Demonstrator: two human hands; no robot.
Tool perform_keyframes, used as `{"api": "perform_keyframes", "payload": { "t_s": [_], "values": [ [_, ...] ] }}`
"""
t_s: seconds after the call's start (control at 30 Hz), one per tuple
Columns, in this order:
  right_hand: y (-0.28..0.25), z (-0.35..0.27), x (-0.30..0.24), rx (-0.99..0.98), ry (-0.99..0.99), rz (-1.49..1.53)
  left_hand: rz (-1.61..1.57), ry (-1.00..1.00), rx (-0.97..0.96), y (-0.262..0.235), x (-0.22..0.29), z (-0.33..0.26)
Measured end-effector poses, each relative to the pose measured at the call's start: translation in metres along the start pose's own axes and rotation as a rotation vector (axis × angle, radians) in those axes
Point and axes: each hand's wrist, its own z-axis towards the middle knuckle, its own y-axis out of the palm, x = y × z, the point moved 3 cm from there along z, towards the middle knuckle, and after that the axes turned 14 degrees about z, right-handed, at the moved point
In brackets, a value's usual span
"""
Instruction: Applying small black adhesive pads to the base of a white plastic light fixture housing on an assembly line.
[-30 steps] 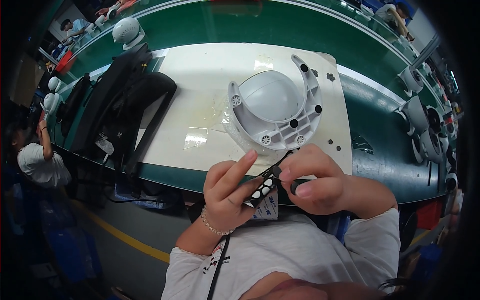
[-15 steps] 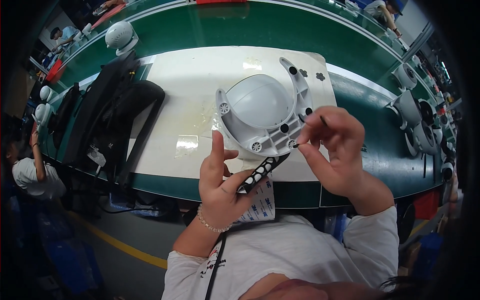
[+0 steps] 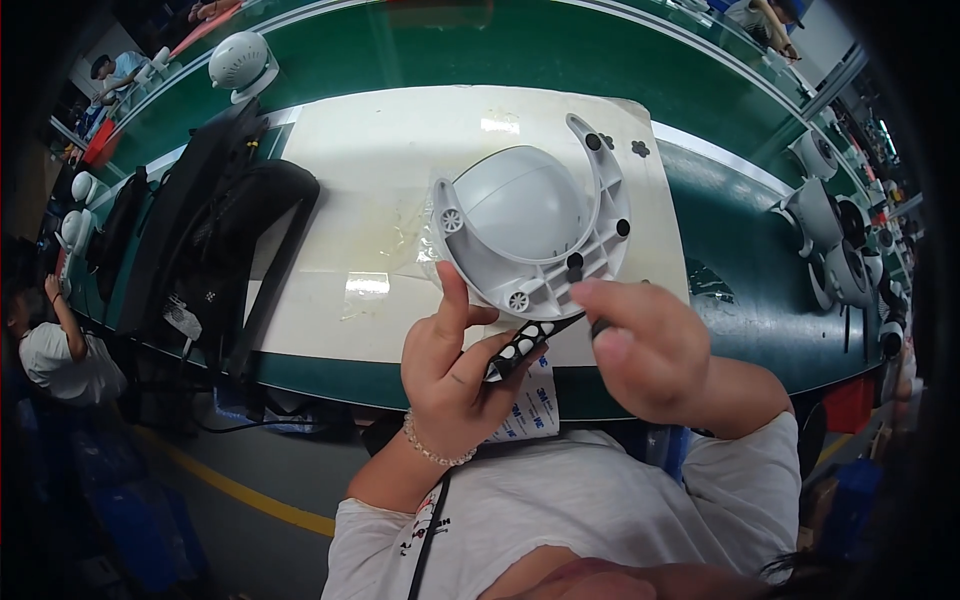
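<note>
"Right hand (image 3: 650, 350) has come down over the white crescent stand's (image 3: 482, 270) near edge."
"Holding?"
"Small black piece (image 3: 599, 327), pinched. Left hand (image 3: 440, 360) grips the white-spotted black strip (image 3: 520, 346); the stand lies on the pale board (image 3: 355, 220)."

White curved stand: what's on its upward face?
On the white curved stand, three black round pads and two bare spoked recesses show. The right hand covers part of the lower right edge; what's there cannot be seen.
</note>
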Motion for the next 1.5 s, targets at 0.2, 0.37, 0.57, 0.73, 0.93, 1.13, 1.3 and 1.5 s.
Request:
{"api": "perform_keyframes", "payload": {
  "t_s": [0.2, 0.37, 0.57, 0.73, 0.93, 1.13, 1.3, 1.5],
  "values": [
    [-0.011, 0.015, -0.001, 0.031, 0.092, 0.084, 0.008, -0.014, 0.011, 0.000, -0.001, -0.003],
    [0.008, 0.031, 0.014, -0.076, 0.223, 0.276, -0.006, -0.017, 0.005, 0.000, -0.001, -0.002],
    [0.014, 0.040, 0.017, -0.235, 0.379, 0.328, -0.003, -0.029, -0.005, -0.001, -0.004, -0.002],
    [0.013, 0.049, 0.016, -0.274, 0.439, 0.291, -0.036, -0.037, -0.008, 0.001, -0.006, -0.002],
    [0.013, 0.043, 0.021, -0.212, 0.569, 0.483, -0.055, -0.027, 0.001, 0.002, -0.007, -0.001],
    [0.013, 0.047, 0.014, -0.290, 0.449, 0.273, -0.069, -0.039, 0.007, 0.002, -0.008, -0.002],
    [0.020, 0.031, -0.005, -0.036, 0.082, -0.253, -0.050, -0.004, 0.037, 0.002, -0.006, 0.000],
    [0.001, 0.039, -0.008, -0.243, 0.153, -0.168, -0.052, -0.027, 0.027, 0.001, -0.006, 0.000]
  ]
}}
